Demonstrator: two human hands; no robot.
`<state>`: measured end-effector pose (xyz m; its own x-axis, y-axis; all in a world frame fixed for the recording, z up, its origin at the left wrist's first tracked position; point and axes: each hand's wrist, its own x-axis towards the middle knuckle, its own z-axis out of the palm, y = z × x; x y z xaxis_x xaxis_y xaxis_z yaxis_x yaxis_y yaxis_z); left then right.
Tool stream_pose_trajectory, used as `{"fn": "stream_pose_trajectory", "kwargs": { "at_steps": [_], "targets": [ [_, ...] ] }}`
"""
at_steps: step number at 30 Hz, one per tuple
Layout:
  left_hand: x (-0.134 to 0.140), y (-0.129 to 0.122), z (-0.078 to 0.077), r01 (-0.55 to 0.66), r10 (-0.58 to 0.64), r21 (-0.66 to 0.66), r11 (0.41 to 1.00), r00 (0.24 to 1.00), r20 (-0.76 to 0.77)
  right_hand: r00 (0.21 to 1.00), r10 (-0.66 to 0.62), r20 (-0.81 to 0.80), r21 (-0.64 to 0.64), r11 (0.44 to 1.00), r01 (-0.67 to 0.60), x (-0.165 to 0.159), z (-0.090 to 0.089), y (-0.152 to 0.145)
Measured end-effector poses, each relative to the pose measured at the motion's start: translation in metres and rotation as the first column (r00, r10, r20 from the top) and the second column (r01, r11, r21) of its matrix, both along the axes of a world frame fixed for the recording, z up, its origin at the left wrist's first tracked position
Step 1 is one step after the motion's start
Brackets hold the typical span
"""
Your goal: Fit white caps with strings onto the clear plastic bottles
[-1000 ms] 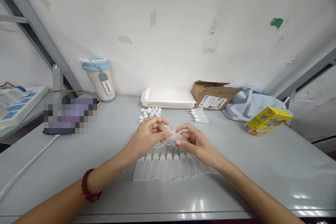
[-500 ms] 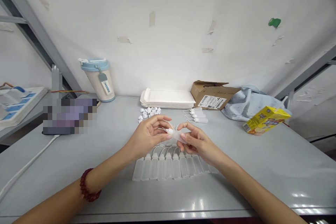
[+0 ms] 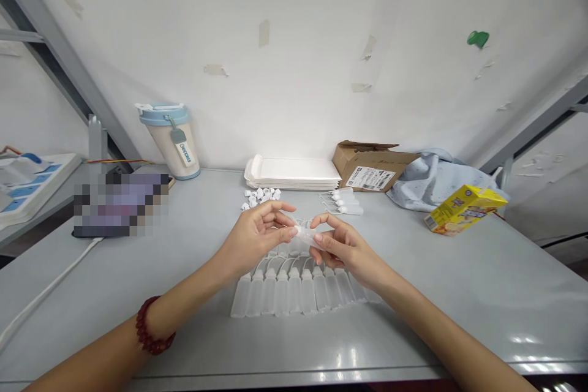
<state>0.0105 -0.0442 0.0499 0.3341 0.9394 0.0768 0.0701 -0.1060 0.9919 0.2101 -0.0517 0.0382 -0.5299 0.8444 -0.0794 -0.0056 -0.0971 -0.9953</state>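
My right hand [image 3: 345,248] is closed around the body of a small translucent plastic bottle [image 3: 310,237], held tilted above the table. My left hand [image 3: 255,234] pinches the white cap [image 3: 298,230] at the bottle's neck between thumb and fingers, which partly hide it. Below my hands lies a row of similar translucent bottles [image 3: 282,294] side by side, with thin white straps or tubes curving from their tops. More of them lie behind this row, partly hidden by my hands.
Small white caps [image 3: 263,197] are heaped beyond my left hand, and a few bottles [image 3: 348,201] lie further right. Along the wall stand a tumbler [image 3: 169,141], stacked white trays [image 3: 294,173], a cardboard box [image 3: 374,171] and cloth [image 3: 441,177]. A yellow carton [image 3: 463,211] sits right, a phone [image 3: 124,205] left.
My left fingers have shifted slightly over the cap, now covering more of it. My right hand keeps its hold on the bottle. The view has moved a little.
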Motion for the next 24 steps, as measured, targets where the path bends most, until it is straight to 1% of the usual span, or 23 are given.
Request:
{"fn": "stream_pose_trajectory", "kwargs": {
  "at_steps": [7, 11, 14, 19, 24],
  "targets": [
    [0.0, -0.0023, -0.005, 0.047, -0.044, 0.098, 0.994, 0.999, -0.028, 1.0, -0.019, 0.008, -0.018, 1.0, 0.02, 0.0008, -0.0003, 0.0019],
    [0.0004, -0.0031, -0.0057, 0.042, -0.039, 0.117, 0.992, 0.999, -0.025, 0.999, -0.038, 0.016, -0.02, 0.999, 0.039, 0.0009, 0.0006, 0.0026],
    [0.0009, -0.0033, -0.0042, 0.038, -0.035, 0.109, 0.993, 0.999, -0.036, 0.998, -0.057, 0.024, -0.007, 0.998, 0.057, 0.0003, 0.0018, 0.002],
    [0.0026, -0.004, -0.0024, 0.054, -0.05, 0.04, 0.998, 0.995, -0.09, 0.998, -0.052, 0.043, 0.015, 0.999, 0.051, -0.0009, 0.0039, 0.0004],
    [0.003, -0.0045, -0.0016, 0.075, -0.072, 0.035, 0.997, 0.994, -0.079, 0.999, -0.01, 0.052, 0.025, 1.0, 0.009, -0.0007, 0.0045, -0.0002]
  ]
}}
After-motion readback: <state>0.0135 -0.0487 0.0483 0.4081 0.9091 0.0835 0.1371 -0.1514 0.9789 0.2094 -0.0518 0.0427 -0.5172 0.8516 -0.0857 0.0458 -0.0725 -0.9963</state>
